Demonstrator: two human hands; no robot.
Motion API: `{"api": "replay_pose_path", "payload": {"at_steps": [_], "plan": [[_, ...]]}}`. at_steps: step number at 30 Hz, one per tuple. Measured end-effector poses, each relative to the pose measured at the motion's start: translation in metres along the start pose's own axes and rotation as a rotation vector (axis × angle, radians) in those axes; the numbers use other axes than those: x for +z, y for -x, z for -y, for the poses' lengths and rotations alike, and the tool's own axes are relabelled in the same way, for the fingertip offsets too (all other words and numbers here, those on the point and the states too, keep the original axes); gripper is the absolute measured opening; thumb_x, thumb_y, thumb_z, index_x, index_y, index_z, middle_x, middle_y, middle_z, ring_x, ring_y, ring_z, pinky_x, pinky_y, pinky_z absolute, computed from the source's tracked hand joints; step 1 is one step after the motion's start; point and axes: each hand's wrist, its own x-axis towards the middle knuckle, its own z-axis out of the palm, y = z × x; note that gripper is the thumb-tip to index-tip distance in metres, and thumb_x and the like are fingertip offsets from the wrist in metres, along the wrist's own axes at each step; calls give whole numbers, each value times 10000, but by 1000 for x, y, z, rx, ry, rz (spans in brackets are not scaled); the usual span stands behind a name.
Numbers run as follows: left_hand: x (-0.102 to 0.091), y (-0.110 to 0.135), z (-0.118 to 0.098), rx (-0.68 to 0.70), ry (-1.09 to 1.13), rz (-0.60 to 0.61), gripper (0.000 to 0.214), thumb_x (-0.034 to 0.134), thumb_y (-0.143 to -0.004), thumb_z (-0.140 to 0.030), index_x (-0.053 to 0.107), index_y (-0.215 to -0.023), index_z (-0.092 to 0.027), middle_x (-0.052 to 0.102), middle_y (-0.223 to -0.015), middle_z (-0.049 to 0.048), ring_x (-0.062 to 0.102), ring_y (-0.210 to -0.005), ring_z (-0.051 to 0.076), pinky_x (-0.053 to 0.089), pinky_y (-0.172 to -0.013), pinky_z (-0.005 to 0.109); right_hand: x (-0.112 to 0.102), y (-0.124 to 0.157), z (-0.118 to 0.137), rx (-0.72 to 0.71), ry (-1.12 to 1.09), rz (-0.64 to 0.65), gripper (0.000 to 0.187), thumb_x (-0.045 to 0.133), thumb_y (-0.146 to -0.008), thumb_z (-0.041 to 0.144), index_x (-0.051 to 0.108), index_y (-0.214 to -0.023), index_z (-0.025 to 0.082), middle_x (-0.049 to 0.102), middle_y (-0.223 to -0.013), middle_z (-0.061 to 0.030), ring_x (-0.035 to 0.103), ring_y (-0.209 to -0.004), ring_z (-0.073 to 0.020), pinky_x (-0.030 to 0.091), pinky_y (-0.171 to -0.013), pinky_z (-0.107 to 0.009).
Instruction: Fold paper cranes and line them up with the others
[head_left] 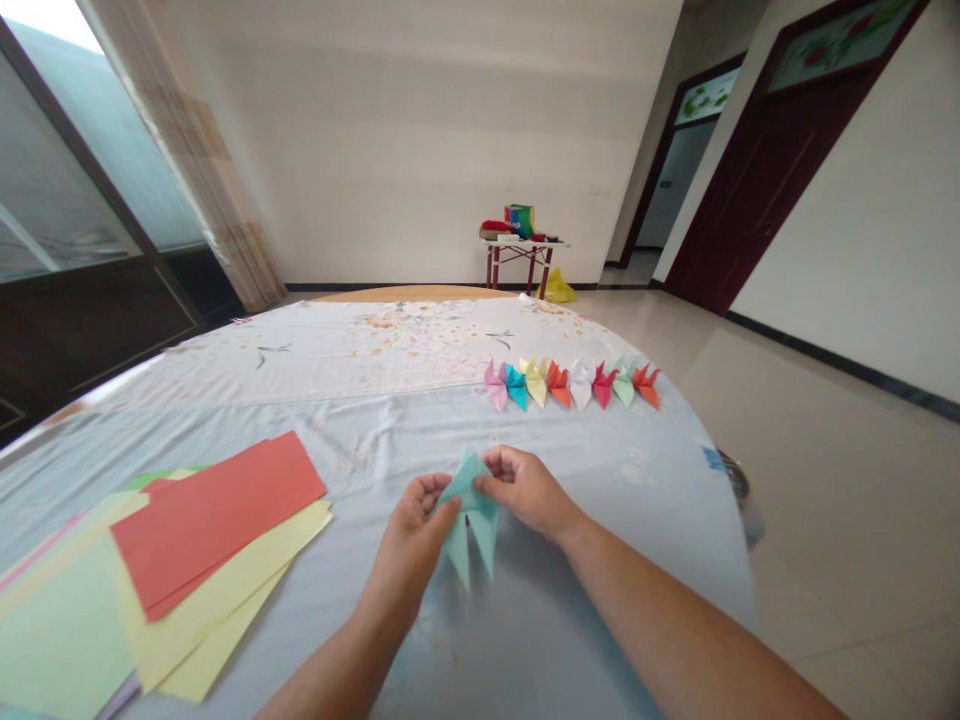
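A half-folded teal paper piece [472, 520] with two pointed legs hangs just above the pale blue tablecloth [360, 420]. My left hand [412, 540] pinches its left side with fingers closed. Pinching the upper right edge near the tip is my right hand [525, 490], fingers curled. Beyond the hands, a row of several finished paper cranes [570, 384] in pink, blue, yellow, orange, white, red and green stands on the cloth.
A stack of coloured paper sheets [187, 550], red on top of yellow and green, lies at the left. The table's right edge [720, 480] drops to a tiled floor. A small red-legged table [521, 255] with items stands by the far wall.
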Motion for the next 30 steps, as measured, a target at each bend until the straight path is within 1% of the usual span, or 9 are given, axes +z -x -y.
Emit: {"api": "replay_pose_path", "payload": {"at_steps": [3, 5, 7, 10, 12, 15, 19, 22, 30], "plan": [[-4, -4, -3, -64, 13, 78, 460, 690, -619, -333, 512, -1002, -149, 660, -728, 19, 602, -583, 137, 439, -542, 231, 1, 3, -1, -42, 109, 12, 326, 638, -714, 410, 605, -900, 144, 637, -773, -25, 586, -702, -139, 466, -665, -266], [-7, -7, -2, -77, -37, 138, 415, 693, -619, -340, 569, -955, -131, 660, -697, 23, 605, -590, 152, 441, -552, 241, 2, 5, 0, -62, 171, 10, 319, 629, -724, 408, 617, -909, 149, 638, -783, -25, 578, -695, -133, 464, -666, -261], [-10, -10, 1, -52, -91, 158, 346, 685, -622, -355, 614, -869, -123, 644, -640, 9, 591, -566, 155, 435, -542, 245, 3, 6, 2, -77, 174, 18, 325, 601, -746, 427, 622, -918, 152, 638, -791, -24, 572, -699, -127, 462, -673, -256], [-13, -13, 6, 5, -113, 125, 317, 665, -634, -378, 632, -825, -127, 620, -605, -10, 567, -547, 151, 431, -541, 248, 2, 5, 6, -67, 81, 15, 364, 502, -802, 481, 623, -878, 146, 628, -783, -27, 572, -714, -127, 465, -654, -249], [-13, -14, 7, 21, -104, 105, 318, 651, -649, -389, 630, -831, -130, 608, -607, -14, 554, -547, 144, 430, -543, 245, 0, 3, 6, -37, 23, -26, 389, 459, -819, 495, 617, -839, 140, 621, -779, -33, 576, -702, -125, 463, -613, -239], [-13, -14, 5, 33, -97, 89, 319, 638, -662, -402, 623, -836, -135, 589, -598, -20, 543, -543, 141, 430, -537, 243, -1, 0, 4, 22, 21, -57, 358, 492, -803, 477, 608, -810, 138, 613, -758, -30, 578, -658, -114, 438, -550, -213], [-12, -13, 3, 42, -99, 74, 350, 640, -648, -425, 629, -848, -138, 581, -582, -18, 555, -544, 156, 444, -542, 259, -1, 0, 0, 53, 64, 25, 326, 516, -798, 460, 606, -825, 148, 597, -680, -2, 553, -597, -92, 414, -531, -197], [-12, -12, 3, 46, -101, 46, 351, 643, -641, -422, 629, -841, -133, 572, -566, -23, 550, -532, 152, 448, -539, 264, 0, 1, 0, 48, 65, 82, 335, 516, -801, 465, 608, -861, 149, 588, -672, 7, 533, -577, -81, 412, -534, -195], [-14, -13, 4, 42, -109, 66, 341, 626, -670, -418, 627, -859, -134, 584, -585, -16, 559, -556, 158, 449, -544, 261, -3, 3, 0, 76, 39, 132, 381, 604, -736, 468, 596, -936, 144, 610, -794, -15, 520, -600, -78, 416, -540, -194]]}}
